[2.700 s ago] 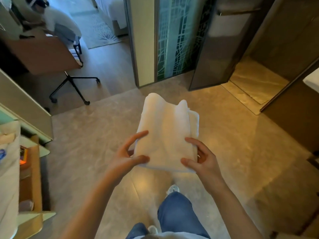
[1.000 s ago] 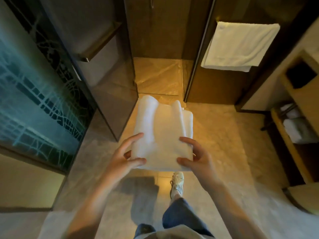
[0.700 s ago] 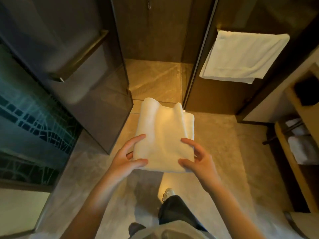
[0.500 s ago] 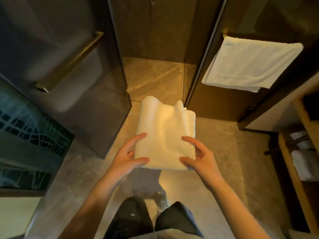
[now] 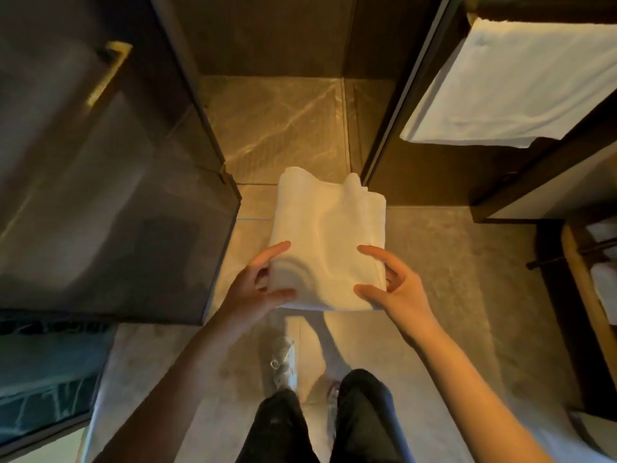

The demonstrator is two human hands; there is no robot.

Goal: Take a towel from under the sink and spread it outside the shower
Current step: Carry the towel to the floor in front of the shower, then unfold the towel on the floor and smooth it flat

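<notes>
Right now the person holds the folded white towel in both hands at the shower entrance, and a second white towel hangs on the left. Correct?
One detail is wrong: the head view shows the second white towel hanging on the right, not the left. The rest stands: the left hand and the right hand hold the folded white towel at the shower entrance.

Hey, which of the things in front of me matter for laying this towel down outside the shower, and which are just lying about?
For the job: folded towel, held by the left hand and right hand; bare floor outside the shower.
Just around: hanging towel; shelf towels; door handle.
</notes>
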